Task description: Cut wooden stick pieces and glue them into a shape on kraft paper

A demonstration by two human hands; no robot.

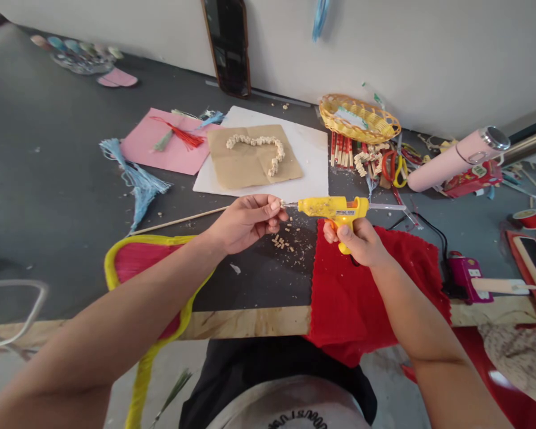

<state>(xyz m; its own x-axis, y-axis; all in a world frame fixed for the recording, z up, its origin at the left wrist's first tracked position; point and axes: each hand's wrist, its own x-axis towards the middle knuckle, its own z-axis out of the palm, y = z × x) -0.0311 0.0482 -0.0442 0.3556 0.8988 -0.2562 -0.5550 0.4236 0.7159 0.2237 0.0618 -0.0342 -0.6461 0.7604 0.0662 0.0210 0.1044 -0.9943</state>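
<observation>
My right hand (pixel 357 241) grips a yellow hot glue gun (pixel 324 207), fingers around its handle and a clear glue stick (pixel 386 207) jutting from its back. The nozzle points left. My left hand (pixel 254 217) is closed in a pinch at the nozzle tip, holding a small pale wooden piece (pixel 283 204) partly hidden by the fingers. Below lie several cut wooden bits (pixel 281 243) among crumbs. Beyond my hands, a curved chain of pale wooden pieces (pixel 274 142) rests on brown paper (pixel 232 165), over a white sheet (pixel 317 173).
A red cloth (pixel 375 298) hangs over the front edge. Around the work area are a wicker basket (pixel 361 119), scissors (pixel 401 171), a pink flask (pixel 458 158), a phone (pixel 227 47), a thin stick (pixel 183 219), blue tassels (pixel 138 179) and a purple power adapter (pixel 469 277).
</observation>
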